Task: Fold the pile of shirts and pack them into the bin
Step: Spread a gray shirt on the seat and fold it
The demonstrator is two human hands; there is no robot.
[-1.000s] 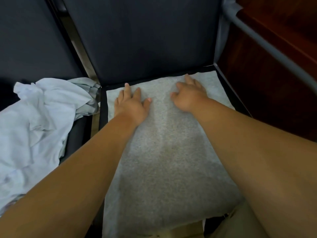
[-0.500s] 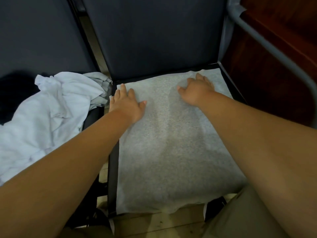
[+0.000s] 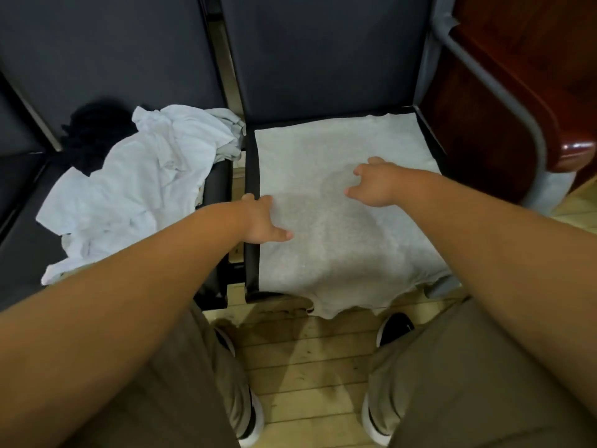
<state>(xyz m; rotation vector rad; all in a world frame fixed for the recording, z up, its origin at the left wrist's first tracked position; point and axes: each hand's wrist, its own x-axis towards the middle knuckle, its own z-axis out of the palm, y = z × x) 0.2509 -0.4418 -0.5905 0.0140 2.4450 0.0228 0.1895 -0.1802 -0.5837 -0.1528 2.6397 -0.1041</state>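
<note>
Shirts lie on both sides of your left hand (image 3: 261, 221). The grey shirt (image 3: 339, 253) spreads flat under it and to its right, covering the black chair seat (image 3: 252, 169), with the near hem hanging over the seat's front edge. The crumpled pile of white shirts (image 3: 139, 195) sits to the left of that hand on the neighbouring seat (image 3: 22, 240), near the hand but apart from it. A black garment (image 3: 93, 134) lies at the pile's far side.

Your left hand rests on the grey shirt's left edge, thumb spread on the cloth, fingers bent over the border where cloth meets seat. Whether they have hold of that edge cannot be told from this view.

Your right hand (image 3: 374, 185) is over the middle of the grey shirt, beyond and to the right of the left one, fingers loosely bent downward, holding nothing. Whether its fingertips touch the cloth is unclear.

Below both forearms, your tan trousers (image 3: 181, 399) and shoes (image 3: 395, 328) are over the wooden floor (image 3: 307, 367).
</note>
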